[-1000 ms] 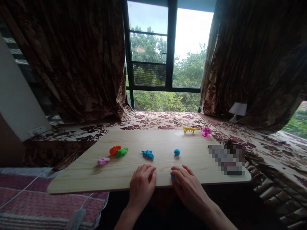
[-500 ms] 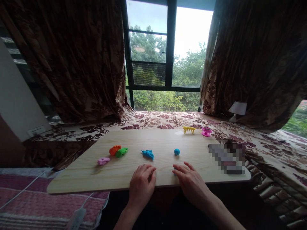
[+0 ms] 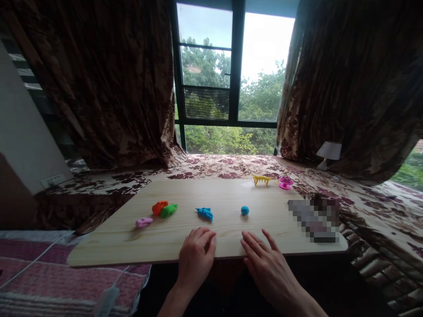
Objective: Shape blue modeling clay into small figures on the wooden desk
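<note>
My left hand point(image 3: 194, 257) rests on the near edge of a pale wooden board point(image 3: 132, 242), fingers loosely bent and apart, holding nothing. My right hand point(image 3: 267, 264) lies flat beside it, fingers stretched out over the board's edge; whatever is beneath the palm is hidden. Just beyond the hands sit a small blue clay ball point(image 3: 244, 210) and a blue clay figure point(image 3: 205, 214). Further left lie an orange piece point(image 3: 159, 206), a green piece point(image 3: 168, 210) and a pink piece point(image 3: 143, 222).
A yellow toothed tool point(image 3: 262, 179) and a pink tool point(image 3: 286, 182) lie at the board's far right. A blurred-out object point(image 3: 313, 218) sits at the right edge. Floral cloth, curtains and a window lie behind; a small white lamp point(image 3: 328, 152) stands right. A power strip point(image 3: 104, 304) lies lower left.
My right hand has slid back toward me, and the bit of blue seen under its fingertips earlier no longer shows. My left hand has stayed put.
</note>
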The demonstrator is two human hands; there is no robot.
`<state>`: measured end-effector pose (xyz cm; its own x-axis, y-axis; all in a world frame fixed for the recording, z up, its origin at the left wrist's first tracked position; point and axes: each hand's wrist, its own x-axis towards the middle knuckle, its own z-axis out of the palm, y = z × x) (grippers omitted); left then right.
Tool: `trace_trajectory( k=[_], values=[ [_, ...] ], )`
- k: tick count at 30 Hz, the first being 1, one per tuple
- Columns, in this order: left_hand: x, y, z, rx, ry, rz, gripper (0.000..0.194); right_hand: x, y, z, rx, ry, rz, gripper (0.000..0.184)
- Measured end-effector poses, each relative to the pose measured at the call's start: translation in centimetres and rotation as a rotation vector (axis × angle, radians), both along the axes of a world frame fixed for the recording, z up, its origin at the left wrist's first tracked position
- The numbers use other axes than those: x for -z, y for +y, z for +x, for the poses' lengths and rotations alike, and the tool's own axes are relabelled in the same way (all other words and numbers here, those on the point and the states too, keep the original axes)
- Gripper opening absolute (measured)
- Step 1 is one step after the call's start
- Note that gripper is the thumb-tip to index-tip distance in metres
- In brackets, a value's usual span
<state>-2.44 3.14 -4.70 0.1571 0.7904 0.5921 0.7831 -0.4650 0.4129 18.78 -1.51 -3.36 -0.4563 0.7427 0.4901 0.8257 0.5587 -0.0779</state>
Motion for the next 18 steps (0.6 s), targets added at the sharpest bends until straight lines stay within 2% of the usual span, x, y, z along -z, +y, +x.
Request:
trace_trajectory(
  k=[3,8,10,14,16,18],
  values=[
    [0.0,-0.1,0.2,-0.027,0.002,0.013,0.02,0.0,-0.1,0.5,-0.012,-0.001,-0.016,0.038],
    [0.0,0.0,0.0,0.006,-0.011,0.021,0.019,-0.6,3.6,0.2,0.1,0.036,-0.045,0.037],
    [0.1,0.1,0.0,0.009,-0.01,0.03,0.02,-0.6,3.2,0.2,0.068,0.027,-0.036,0.037],
    [0.3,0.1,0.3,-0.021,0.012,0.032,0.019,-0.3,0.1,0.5,-0.074,-0.01,-0.033,0.038],
    [0.2,0.1,0.4,-0.036,0.017,0.019,0.019,-0.5,-0.1,0.6,-0.074,-0.001,-0.06,0.037],
    [0.1,0.3,0.4,-0.033,0.009,-0.002,0.019,-0.8,1.0,0.7,-0.012,0.034,-0.101,0.037]
  ],
)
